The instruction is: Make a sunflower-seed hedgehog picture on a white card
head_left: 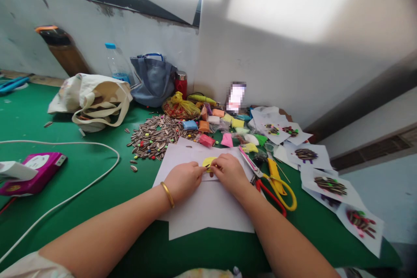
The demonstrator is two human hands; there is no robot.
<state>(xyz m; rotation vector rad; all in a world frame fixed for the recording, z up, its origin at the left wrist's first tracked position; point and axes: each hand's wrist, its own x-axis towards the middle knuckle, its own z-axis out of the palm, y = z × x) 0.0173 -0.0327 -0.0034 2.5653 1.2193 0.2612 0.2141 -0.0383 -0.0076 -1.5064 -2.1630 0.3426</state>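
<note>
My left hand (183, 179) and my right hand (230, 172) meet over a white sheet of paper (208, 202) on the green table (97, 173). Both are closed in a pinch on a small yellow lump of clay (208, 162) that lies on the paper. A gold bangle (168, 194) sits on my left wrist. Behind the paper lies a heap of sunflower seeds (156, 134) with coloured beads mixed in. Several small bags of coloured clay (221, 128) lie beyond the paper.
Yellow scissors (280, 182) and red scissors (270, 195) lie right of my hands. Finished seed pictures on paper (325, 184) cover the right side. A cloth tote (94, 100), a blue bag (153, 80), a water bottle (115, 63) and a white cable (81, 182) sit left.
</note>
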